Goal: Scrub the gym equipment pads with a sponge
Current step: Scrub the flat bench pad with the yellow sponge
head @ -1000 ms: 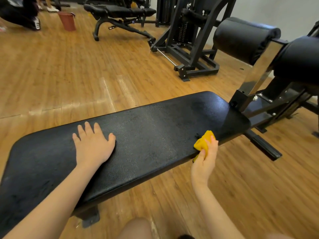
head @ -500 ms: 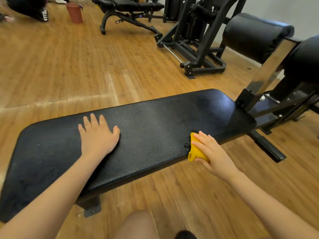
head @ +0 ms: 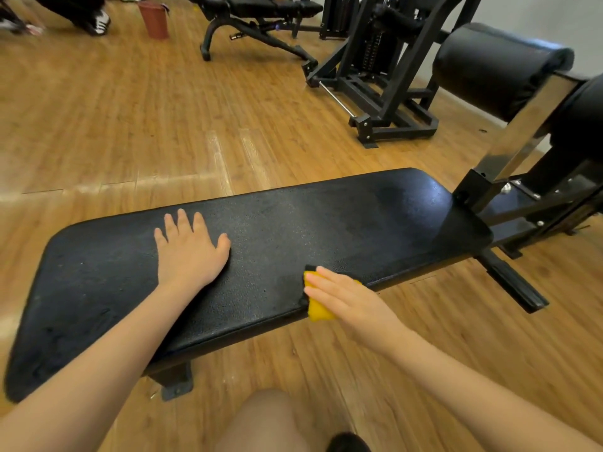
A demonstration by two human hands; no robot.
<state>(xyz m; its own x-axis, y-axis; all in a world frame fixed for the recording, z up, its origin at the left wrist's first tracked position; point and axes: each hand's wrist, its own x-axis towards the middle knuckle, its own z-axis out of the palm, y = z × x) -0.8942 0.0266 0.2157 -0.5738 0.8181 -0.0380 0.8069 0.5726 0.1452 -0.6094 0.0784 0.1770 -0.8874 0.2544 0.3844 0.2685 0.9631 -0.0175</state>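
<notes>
Sponge point(head: 318, 308) work is going on right now, on the long black bench pad point(head: 277, 243) that is lying across the middle of the wooden floor point(head: 114, 109).

On the left side of the pad, the left hand point(head: 191, 252) is resting flat. Its fingers are spread out straight and it is holding nothing. It looks like it is keeping the person steady while they are leaning in.

Moving to the right, the right hand point(head: 346, 298) is pressing down on the yellow sponge. The fingers are lying fairly straight over the top of it, so they are pushing more than squeezing. I cannot tell where the thumb is sitting. The sponge is sitting at the near edge of the pad and is hanging a little over the side.

The scrubbing step looks like it is partly done. The pad is looking wet and shiny toward its right end, and duller on the left. So next the sponge probably needs sliding along the pad toward the left hand, with steady pushing so it is not slipping off the edge.

Farther right, a round roller pad point(head: 489, 70) is waiting up on the metal frame, well apart from the sponge.
</notes>
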